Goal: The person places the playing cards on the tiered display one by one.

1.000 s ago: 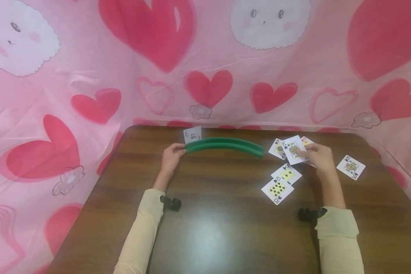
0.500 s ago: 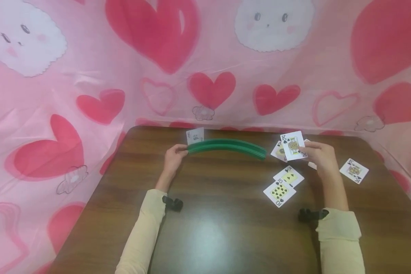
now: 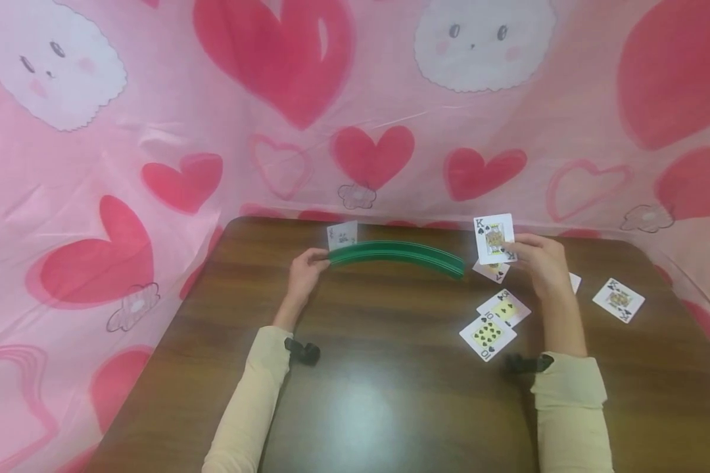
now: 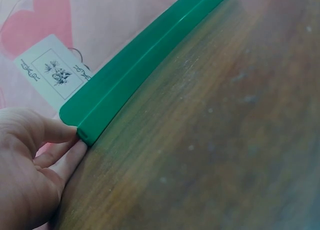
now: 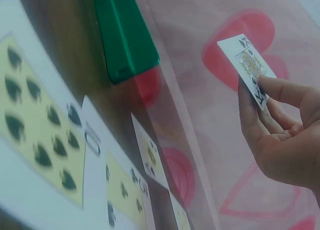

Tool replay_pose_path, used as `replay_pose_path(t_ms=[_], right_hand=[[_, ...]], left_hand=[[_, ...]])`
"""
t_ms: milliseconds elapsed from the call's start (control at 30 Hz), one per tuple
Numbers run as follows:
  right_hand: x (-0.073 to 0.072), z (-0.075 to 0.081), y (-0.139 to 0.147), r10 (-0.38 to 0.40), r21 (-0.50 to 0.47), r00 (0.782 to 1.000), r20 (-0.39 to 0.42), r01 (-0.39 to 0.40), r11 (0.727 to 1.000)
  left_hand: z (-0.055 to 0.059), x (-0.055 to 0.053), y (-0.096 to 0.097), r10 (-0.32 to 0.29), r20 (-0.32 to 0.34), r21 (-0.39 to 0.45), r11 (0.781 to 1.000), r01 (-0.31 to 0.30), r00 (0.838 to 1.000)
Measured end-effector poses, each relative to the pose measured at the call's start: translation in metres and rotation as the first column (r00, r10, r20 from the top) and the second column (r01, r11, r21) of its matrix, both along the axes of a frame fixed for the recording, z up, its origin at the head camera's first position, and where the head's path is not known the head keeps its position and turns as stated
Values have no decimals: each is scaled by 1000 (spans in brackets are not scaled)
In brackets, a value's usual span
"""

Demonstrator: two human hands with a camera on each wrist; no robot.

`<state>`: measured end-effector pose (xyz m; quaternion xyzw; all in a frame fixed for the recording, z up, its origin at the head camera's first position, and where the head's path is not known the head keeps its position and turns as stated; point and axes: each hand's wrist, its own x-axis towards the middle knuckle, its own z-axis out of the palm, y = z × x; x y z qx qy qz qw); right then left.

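A green curved card holder (image 3: 396, 251) stands toward the back of the brown table. My left hand (image 3: 306, 276) pinches its left end between thumb and fingers, as the left wrist view shows closely. A joker (image 4: 56, 72) stands upright at that same end, its lower part hidden by the holder. To the right, my right hand (image 3: 545, 266) holds a king of spades (image 3: 490, 231) by its lower right corner, raised above the table. Thumb and fingers pinch this card in the right wrist view (image 5: 246, 65), face visible. It is apart from the holder.
A ten of spades (image 3: 488, 337) overlaps a clubs card (image 3: 507, 305) on the table (image 3: 355, 394). Another card (image 3: 492, 271) lies partly under the raised king. Farther right lie a king (image 3: 618, 300) and a card (image 3: 576, 282) mostly hidden by my right hand. A pink heart-patterned cloth (image 3: 390, 98) surrounds the table.
My right hand has lifted the king of spades from among the cards and moved it up and left. My left hand keeps its grip on the card holder. The head view has shifted slightly.
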<state>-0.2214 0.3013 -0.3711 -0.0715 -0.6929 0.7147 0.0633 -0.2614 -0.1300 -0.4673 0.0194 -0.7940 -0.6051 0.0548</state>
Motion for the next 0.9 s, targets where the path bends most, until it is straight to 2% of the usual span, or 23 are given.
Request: replay_pose_path(t_ms=[233, 467, 667, 900], right_hand=[[-4, 4, -14, 18, -80, 1000, -16, -20, 997], [-6, 8, -30, 35, -98, 999, -26, -38, 995], [-11, 9, -44, 46, -150, 998, -53, -53, 987], [-17, 10, -59, 76, -250, 992, -101, -100, 963]], left_hand=[[2, 1, 1, -14, -20, 1, 1000, 14, 1000], [1, 2, 0, -13, -19, 13, 1000, 14, 1000], [0, 3, 0, -19, -23, 15, 1000, 19, 1000], [2, 4, 0, -16, -18, 14, 1000, 16, 1000]])
